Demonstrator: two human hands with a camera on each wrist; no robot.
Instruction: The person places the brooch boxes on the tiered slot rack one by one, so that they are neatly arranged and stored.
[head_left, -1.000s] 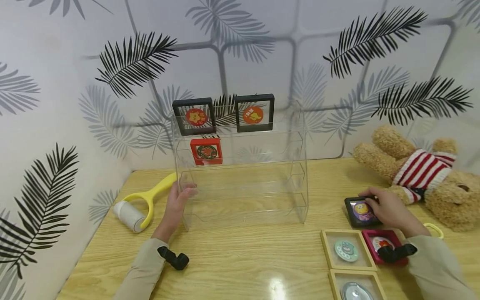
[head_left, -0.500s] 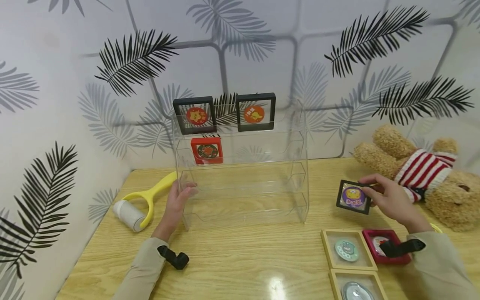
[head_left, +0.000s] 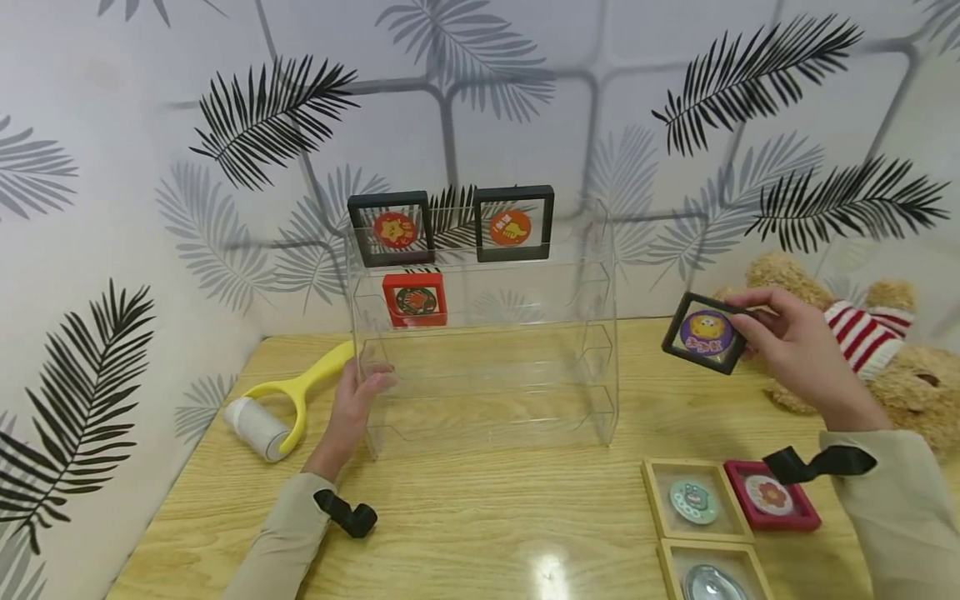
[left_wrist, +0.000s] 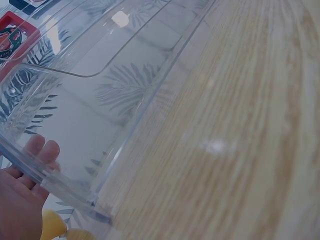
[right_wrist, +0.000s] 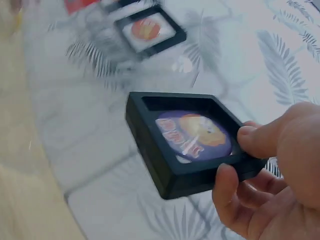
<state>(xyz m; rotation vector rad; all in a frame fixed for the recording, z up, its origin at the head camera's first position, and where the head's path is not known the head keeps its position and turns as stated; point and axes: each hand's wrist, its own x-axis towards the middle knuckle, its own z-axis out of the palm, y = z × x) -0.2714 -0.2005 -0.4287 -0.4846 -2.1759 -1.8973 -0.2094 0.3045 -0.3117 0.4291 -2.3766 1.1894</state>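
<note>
My right hand pinches a small black display frame by its right edge, thumb in front, off the table to the right of the rack. A round purple badge with a yellow figure shows inside it, also plain in the right wrist view. My left hand grips the left side panel of a clear stepped acrylic display rack; in the left wrist view its fingertips come round the panel edge. On the rack's top tier stand two black frames with red and orange badges. A red frame stands one tier below, at the left.
Two light wooden frames and a dark pink frame lie at the front right. A teddy bear lies behind my right arm. Left of the rack are a yellow-handled tool and its white roll. A patterned wall stands behind.
My right hand has lifted the black frame with the purple badge off the table, raising it up and slightly left, face turned forward. The left hand stays on the rack.
</note>
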